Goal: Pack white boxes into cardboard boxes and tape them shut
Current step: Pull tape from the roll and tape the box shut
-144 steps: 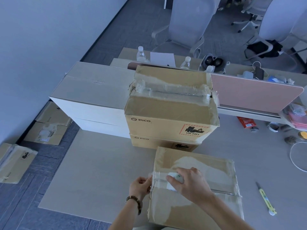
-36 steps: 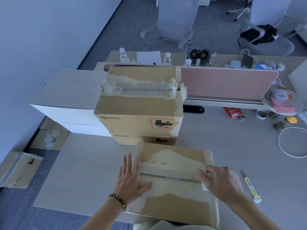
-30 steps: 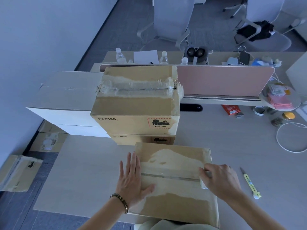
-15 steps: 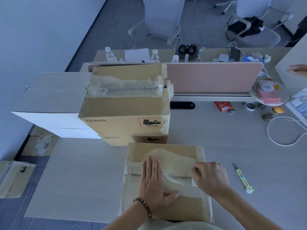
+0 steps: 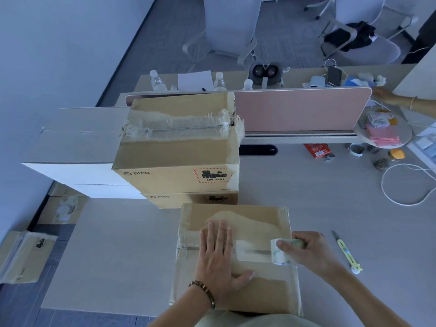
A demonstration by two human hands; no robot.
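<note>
A closed cardboard box (image 5: 254, 218) lies on the table right in front of me. My left hand (image 5: 220, 260) presses flat on its top over the centre seam, fingers straight. My right hand (image 5: 311, 252) grips a roll of clear tape (image 5: 282, 254) at the box's right edge. A strip of tape (image 5: 253, 252) stretches from the roll along the seam toward my left hand. Behind it, two taped cardboard boxes (image 5: 179, 152) are stacked. Large white boxes (image 5: 77, 147) stand to their left.
A yellow-green utility knife (image 5: 346, 253) lies on the table right of my right hand. A pink divider panel (image 5: 299, 109) runs across the back. A white cable (image 5: 401, 185), jars and small clutter sit far right, where another person's arm (image 5: 401, 101) reaches in. Flattened cardboard boxes (image 5: 23, 256) lie on the floor left.
My right hand has pulled the tape roll rightward to the box's right edge, laying a strip along the seam. My left hand has shifted from the box's left side to the middle of the top.
</note>
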